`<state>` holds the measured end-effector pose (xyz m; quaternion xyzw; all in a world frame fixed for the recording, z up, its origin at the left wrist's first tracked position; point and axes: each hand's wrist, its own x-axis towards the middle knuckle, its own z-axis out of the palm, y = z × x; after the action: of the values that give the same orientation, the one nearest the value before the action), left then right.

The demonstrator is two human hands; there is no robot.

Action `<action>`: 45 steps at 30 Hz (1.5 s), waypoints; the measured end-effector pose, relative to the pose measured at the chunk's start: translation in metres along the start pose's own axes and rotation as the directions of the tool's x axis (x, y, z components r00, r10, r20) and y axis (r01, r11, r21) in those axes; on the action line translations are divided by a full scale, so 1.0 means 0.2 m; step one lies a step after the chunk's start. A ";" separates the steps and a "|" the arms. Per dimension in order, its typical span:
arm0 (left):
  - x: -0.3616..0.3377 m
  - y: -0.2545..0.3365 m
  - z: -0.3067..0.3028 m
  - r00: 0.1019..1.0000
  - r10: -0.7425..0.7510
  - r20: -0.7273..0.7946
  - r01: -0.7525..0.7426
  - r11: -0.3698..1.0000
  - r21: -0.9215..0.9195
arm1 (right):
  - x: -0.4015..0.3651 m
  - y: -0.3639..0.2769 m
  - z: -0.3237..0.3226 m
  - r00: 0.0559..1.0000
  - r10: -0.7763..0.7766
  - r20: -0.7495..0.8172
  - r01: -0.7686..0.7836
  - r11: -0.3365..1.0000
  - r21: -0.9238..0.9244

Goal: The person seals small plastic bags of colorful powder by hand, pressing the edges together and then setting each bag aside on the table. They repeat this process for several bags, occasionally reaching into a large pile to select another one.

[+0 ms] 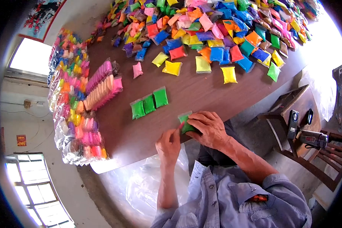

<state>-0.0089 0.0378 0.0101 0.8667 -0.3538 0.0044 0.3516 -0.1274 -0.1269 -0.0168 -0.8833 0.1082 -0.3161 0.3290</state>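
Observation:
Near the front edge of the brown table, my right hand (209, 129) has its fingers closed on a green packet (187, 125). My left hand (168, 144) is just left of that packet, its fingers pinched together; a small pinkish-red bit shows between its fingertips and the packet, too small to make out. Farther left on the table, three green packets (149, 103) lie side by side in a row. Beyond them are single packets, among them a yellow packet (229, 75) and a pink packet (137, 70).
A big heap of coloured packets (216, 34) covers the table's far side. Rows of pink and peach packets (99, 92) and bagged packets (78, 114) line the left edge. A wooden stool (292, 110) stands right, holding a dark flask (312, 139). Clear plastic (152, 178) hangs below the table.

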 end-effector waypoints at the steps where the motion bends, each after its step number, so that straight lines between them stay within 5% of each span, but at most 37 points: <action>1: 0.01 -0.03 -0.01 1.000 0.002 -0.003 -0.002 1.000 0.002 | 0.00 0.00 0.01 1.000 -0.003 -0.002 0.003 1.000 0.001; 4: 0.02 -0.04 -0.03 0.999 -0.016 -0.039 0.019 0.995 0.097 | 0.00 0.00 0.01 1.000 0.010 -0.002 -0.010 1.000 -0.010; 13: -0.03 0.02 -0.01 0.999 0.028 -0.035 -0.031 0.997 -0.075 | 0.00 0.00 0.00 1.000 0.018 0.025 -0.018 1.000 -0.001; 16: -0.02 -0.07 -0.02 1.000 -0.013 -0.025 0.016 0.994 0.105 | -0.01 0.00 0.01 1.000 0.000 0.014 0.000 1.000 -0.004; 18: 0.00 -0.06 -0.05 0.995 -0.100 -0.030 0.100 0.995 0.010 | -0.01 0.00 0.01 1.000 0.009 0.027 -0.008 1.000 -0.022; 24: -0.09 0.11 -0.03 0.999 -0.013 -0.042 0.009 0.996 -0.091 | 0.02 -0.04 -0.02 0.997 0.040 0.072 -0.037 0.998 -0.048; 29: -0.15 0.08 0.04 0.995 0.039 -0.091 -0.043 0.998 -0.050 | 0.02 -0.03 -0.02 0.993 0.036 0.112 -0.030 0.998 -0.051; 35: -0.12 -0.10 -0.02 0.972 -0.057 -0.227 0.081 0.992 0.098 | 0.04 -0.06 -0.02 0.993 0.048 0.108 -0.041 0.997 -0.065; 41: -0.16 0.08 0.02 0.984 0.141 -0.110 -0.132 0.987 0.092 | 0.05 -0.05 -0.02 0.992 0.044 0.120 -0.037 0.997 -0.061; 45: -0.18 0.01 0.05 0.991 0.070 -0.112 -0.055 0.990 0.131 | 0.06 -0.07 -0.02 0.994 0.066 0.091 -0.059 0.995 -0.078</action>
<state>-0.0398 0.0520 -0.0052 0.8742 -0.3586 0.0887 0.3152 -0.1210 -0.1230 0.0006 -0.9050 0.1320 -0.2595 0.3101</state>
